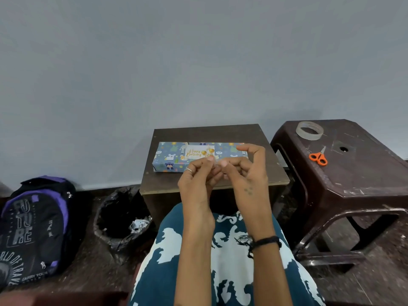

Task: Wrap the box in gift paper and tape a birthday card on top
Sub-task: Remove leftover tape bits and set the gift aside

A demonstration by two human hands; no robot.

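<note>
- Plain grey wall (198, 62) fills the upper half of the view, and a dark speckled floor (92, 268) is seen below it.
- At the far left, a black and purple backpack (35, 228) with grey lettering is propped on the floor against the wall.
- Just right of it, a bin lined with a black bag (119, 219) is set on the floor; crumpled paper is seen inside.
- In the centre, a small dark brown table (212, 133) is placed against the wall.
- A long box wrapped in blue animal-print gift paper (170, 157) is laid flat on the table, lengthwise from left to right.
- A pale birthday card (196, 151) with gold lettering and balloons is laid on top of the box, near its middle.
- The left hand (196, 180), with a ring on one finger, is raised in front of the box, its fingers curled and its fingertips pinched together.
- The right hand (245, 168) is raised just beside it, thumb and fingers curled, the fingertips brought against those of the left.
- What is pinched between the two hands cannot be made out.
- A black thread band is worn on the right wrist, and a teal and white patterned garment (229, 261) covers the lap below.
- At the right, a dark plastic stool (357, 173) is placed beside the table.
- A roll of clear tape (309, 130) and orange-handled scissors (318, 157) are laid on the stool, slightly apart.
</note>
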